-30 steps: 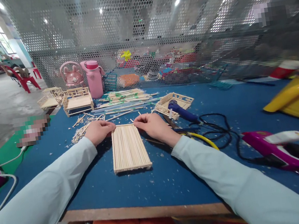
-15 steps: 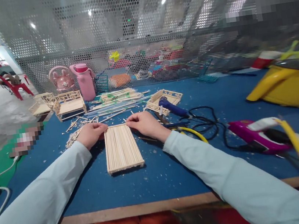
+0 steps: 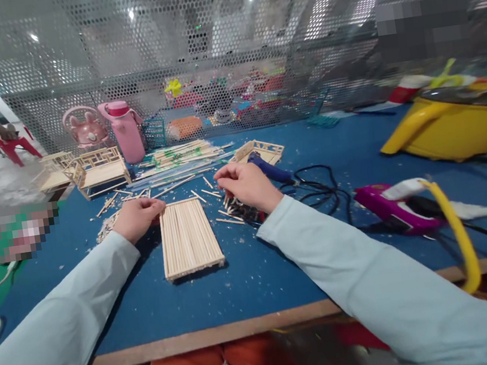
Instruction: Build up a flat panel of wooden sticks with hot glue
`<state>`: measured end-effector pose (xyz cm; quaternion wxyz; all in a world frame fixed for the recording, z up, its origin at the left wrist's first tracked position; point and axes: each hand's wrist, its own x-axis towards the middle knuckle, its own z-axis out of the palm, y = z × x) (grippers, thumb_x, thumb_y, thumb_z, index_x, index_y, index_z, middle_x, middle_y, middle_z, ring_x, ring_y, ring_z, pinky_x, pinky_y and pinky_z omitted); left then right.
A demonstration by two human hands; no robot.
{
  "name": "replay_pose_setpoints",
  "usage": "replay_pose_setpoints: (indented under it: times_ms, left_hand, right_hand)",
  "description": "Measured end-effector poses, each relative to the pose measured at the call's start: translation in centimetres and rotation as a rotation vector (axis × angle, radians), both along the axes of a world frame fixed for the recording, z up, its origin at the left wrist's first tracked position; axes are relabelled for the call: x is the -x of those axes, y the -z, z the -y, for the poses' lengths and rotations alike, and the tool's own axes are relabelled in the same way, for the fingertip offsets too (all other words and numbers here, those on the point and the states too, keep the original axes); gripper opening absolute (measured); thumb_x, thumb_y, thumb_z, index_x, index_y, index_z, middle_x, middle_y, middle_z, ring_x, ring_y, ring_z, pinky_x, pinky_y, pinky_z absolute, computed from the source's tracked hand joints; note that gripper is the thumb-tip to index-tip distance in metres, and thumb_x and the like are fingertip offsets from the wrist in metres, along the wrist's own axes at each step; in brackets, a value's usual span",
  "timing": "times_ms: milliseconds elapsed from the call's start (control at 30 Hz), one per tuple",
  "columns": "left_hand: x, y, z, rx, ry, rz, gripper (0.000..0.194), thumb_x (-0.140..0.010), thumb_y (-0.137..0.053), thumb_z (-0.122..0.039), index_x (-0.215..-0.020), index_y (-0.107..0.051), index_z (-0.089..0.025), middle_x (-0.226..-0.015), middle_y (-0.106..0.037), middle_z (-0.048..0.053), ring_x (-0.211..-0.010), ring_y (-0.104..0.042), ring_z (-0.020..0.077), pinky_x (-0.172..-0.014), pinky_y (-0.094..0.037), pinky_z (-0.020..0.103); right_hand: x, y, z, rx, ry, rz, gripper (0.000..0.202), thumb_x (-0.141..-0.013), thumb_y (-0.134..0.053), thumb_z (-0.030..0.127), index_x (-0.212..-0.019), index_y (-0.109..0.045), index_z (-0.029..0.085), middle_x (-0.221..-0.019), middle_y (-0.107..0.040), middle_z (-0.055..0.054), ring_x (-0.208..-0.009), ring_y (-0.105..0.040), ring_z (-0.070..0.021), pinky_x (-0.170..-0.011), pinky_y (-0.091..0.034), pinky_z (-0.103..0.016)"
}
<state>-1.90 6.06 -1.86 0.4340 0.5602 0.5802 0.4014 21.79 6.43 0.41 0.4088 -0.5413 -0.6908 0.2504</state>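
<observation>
A flat panel of pale wooden sticks [image 3: 190, 238] lies on the blue tabletop [image 3: 258, 289], edged by a stick along its far and near sides. My left hand [image 3: 137, 217] pinches the panel's far left corner. To the right of the panel, my right hand [image 3: 248, 185] is raised off it, thumb and fingertips drawn together; whether something small is between them cannot be made out. Loose short sticks [image 3: 230, 217] lie under and beside my right hand. A blue-handled tool [image 3: 273, 171] rests just beyond it.
Small wooden stick furniture [image 3: 101, 169], a pink bottle [image 3: 126, 132] and bundled sticks [image 3: 182, 153] stand or lie at the back. On the right are a black cable [image 3: 338, 178], a purple tool [image 3: 395, 209] and a yellow container [image 3: 457, 122]. Perforated metal screens the far side.
My right hand has let go of the panel's far right corner and moved right, away from it. My left hand stays at its corner. The whole view has shifted slightly.
</observation>
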Motion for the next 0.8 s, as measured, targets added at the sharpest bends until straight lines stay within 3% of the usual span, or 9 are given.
replay_pose_setpoints:
  times_ms: [100, 267, 467, 567, 633, 700, 733, 800]
  left_hand:
    - [-0.1, -0.1, 0.1, -0.003, -0.006, -0.001, 0.024, -0.055, -0.069, -0.037, -0.059, -0.063, -0.015, -0.051, -0.057, -0.002, -0.047, -0.049, 0.0096, -0.055, -0.042, 0.025]
    - [-0.3, -0.3, 0.3, -0.017, 0.007, -0.024, 0.026, -0.056, -0.067, -0.039, -0.060, -0.063, -0.014, -0.050, -0.057, -0.002, -0.046, -0.049, 0.0102, -0.053, -0.042, 0.025]
    - [0.1, 0.2, 0.0, -0.077, 0.025, -0.138, 0.024, -0.063, -0.061, -0.038, -0.064, -0.065, -0.014, -0.052, -0.059, 0.000, -0.046, -0.050, 0.0113, -0.051, -0.042, 0.025]
    - [0.2, 0.0, 0.2, -0.150, -0.009, -0.221, 0.024, -0.067, -0.059, -0.036, -0.073, -0.068, -0.015, -0.064, -0.065, 0.004, -0.060, -0.057, 0.0169, -0.062, -0.046, 0.030]
    - [-0.1, -0.6, 0.8, -0.292, -0.062, -0.293, 0.027, -0.071, -0.057, -0.035, -0.087, -0.069, -0.017, -0.086, -0.068, 0.007, -0.084, -0.059, 0.0223, -0.080, -0.044, 0.035]
    - [-0.8, -1.3, 1.9, -0.554, -0.078, -0.436, 0.032, -0.076, -0.054, -0.033, -0.102, -0.065, -0.019, -0.111, -0.063, 0.009, -0.108, -0.050, 0.0251, -0.096, -0.034, 0.040]
    - [-1.2, -1.7, 2.5, -0.703, -0.045, -0.540, 0.033, -0.078, -0.052, -0.032, -0.106, -0.063, -0.019, -0.118, -0.060, 0.010, -0.114, -0.047, 0.0257, -0.100, -0.029, 0.043]
    - [-2.0, -2.3, 3.8, -0.828, 0.017, -0.702, 0.030, -0.082, -0.048, -0.032, -0.107, -0.063, -0.022, -0.118, -0.060, 0.009, -0.115, -0.047, 0.0266, -0.104, -0.019, 0.049]
  right_hand:
    - [1.1, 0.5, 0.2, -0.035, -0.061, 0.084, 0.017, -0.076, -0.052, 0.016, -0.085, -0.067, 0.015, -0.066, -0.066, -0.001, -0.052, -0.055, -0.0098, -0.055, -0.045, -0.023]
    - [2.9, 1.3, 0.6, -0.087, -0.114, 0.224, 0.016, -0.078, -0.055, 0.019, -0.072, -0.070, 0.018, -0.072, -0.070, -0.003, -0.066, -0.061, -0.0135, -0.066, -0.044, -0.026]
    - [3.2, 1.6, 0.6, -0.154, -0.098, 0.302, 0.016, -0.079, -0.054, 0.018, -0.074, -0.070, 0.017, -0.074, -0.071, -0.003, -0.067, -0.061, -0.0141, -0.066, -0.042, -0.025]
    - [2.9, 1.3, 0.7, -0.215, -0.099, 0.318, 0.016, -0.079, -0.054, 0.017, -0.075, -0.069, 0.017, -0.072, -0.070, -0.002, -0.067, -0.061, -0.0137, -0.066, -0.042, -0.024]
    - [2.7, 0.9, 1.0, -0.276, -0.089, 0.323, 0.017, -0.081, -0.051, 0.016, -0.077, -0.068, 0.017, -0.076, -0.070, -0.003, -0.070, -0.061, -0.0143, -0.068, -0.043, -0.026]
    - [2.8, 0.4, 1.6, -0.337, -0.089, 0.327, 0.018, -0.083, -0.049, 0.017, -0.082, -0.067, 0.017, -0.082, -0.070, -0.005, -0.077, -0.061, -0.0155, -0.073, -0.043, -0.027]
    - [3.0, 0.1, 2.0, -0.370, -0.100, 0.332, 0.018, -0.084, -0.048, 0.019, -0.084, -0.066, 0.017, -0.084, -0.069, -0.006, -0.080, -0.061, -0.0159, -0.075, -0.043, -0.028]
    - [3.3, -0.2, 2.8, -0.464, -0.151, 0.359, 0.021, -0.087, -0.046, 0.022, -0.088, -0.065, 0.017, -0.086, -0.068, -0.007, -0.082, -0.060, -0.0164, -0.076, -0.043, -0.029]
